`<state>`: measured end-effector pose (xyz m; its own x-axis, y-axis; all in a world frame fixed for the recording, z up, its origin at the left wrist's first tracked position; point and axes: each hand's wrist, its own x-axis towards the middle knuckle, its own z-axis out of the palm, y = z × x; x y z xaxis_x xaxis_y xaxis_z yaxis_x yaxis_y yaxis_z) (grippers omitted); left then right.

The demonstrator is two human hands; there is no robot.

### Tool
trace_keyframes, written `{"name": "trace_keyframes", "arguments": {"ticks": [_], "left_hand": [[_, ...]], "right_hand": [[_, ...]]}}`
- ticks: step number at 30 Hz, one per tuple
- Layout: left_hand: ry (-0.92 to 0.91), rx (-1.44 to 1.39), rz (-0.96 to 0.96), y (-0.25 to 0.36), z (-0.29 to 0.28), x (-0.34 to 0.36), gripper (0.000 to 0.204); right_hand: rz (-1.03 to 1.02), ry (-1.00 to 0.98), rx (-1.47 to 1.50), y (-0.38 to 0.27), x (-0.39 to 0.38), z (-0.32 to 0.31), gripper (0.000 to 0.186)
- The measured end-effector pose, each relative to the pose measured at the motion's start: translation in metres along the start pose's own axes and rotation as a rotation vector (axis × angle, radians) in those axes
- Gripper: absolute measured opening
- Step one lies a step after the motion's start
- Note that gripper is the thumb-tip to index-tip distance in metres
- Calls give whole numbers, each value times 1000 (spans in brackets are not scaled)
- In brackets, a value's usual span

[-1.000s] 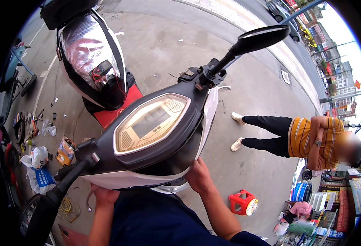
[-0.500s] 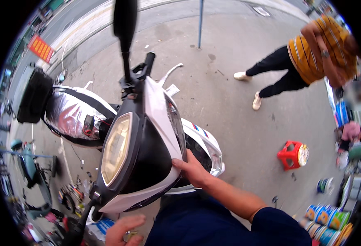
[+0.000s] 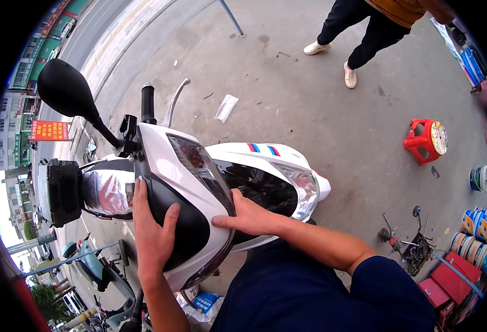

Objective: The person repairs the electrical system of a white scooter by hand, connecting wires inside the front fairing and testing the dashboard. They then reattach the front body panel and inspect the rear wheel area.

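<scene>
A white-and-black scooter stands in front of me, its handlebar cover (image 3: 191, 232) under both my hands. My left hand (image 3: 155, 232) lies on the cover's black panel, fingers stretched out and thumb apart, by the dashboard edge. My right hand (image 3: 249, 214) grips the cover's front rim, thumb on the white trim; its other fingers are partly hidden over the front side. A black mirror (image 3: 65, 88), a rubber handgrip (image 3: 148, 103) and a silver brake lever (image 3: 175, 102) stick out at the far side. Below the cover is the white front body (image 3: 254, 149) with its clear headlight (image 3: 303, 188).
A person's legs (image 3: 359, 33) stand at the far right. On the pavement are a red stool (image 3: 419, 142), a white bucket (image 3: 479, 179), metal parts (image 3: 416, 243), and red boxes (image 3: 458, 274) near several paint-like tubs. A greenish scooter (image 3: 97, 271) is at left.
My left hand has come up from beside the scooter onto the handlebar cover. The right hand keeps its grip. The view has turned, so the mirror and dashboard appear farther left.
</scene>
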<state>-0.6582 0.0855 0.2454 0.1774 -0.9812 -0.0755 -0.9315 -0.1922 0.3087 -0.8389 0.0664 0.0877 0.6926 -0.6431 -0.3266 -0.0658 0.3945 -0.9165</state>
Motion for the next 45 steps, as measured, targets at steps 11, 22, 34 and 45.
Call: {"name": "trace_keyframes", "arguments": {"ticks": [11,22,34,45], "left_hand": [[-32,-134,24,-9,-4,-1,72],[186,328,-97,25,4,-7,54],[452,159,66,-5,10,-9,24],[427,81,-270,-45,26,-166,78]], "right_hand": [[-55,-60,-25,-4,-9,-4,91],[43,44,84,-5,5,8,96],[78,124,330,0,2,27,66],[98,135,489,6,-11,39,69]]}}
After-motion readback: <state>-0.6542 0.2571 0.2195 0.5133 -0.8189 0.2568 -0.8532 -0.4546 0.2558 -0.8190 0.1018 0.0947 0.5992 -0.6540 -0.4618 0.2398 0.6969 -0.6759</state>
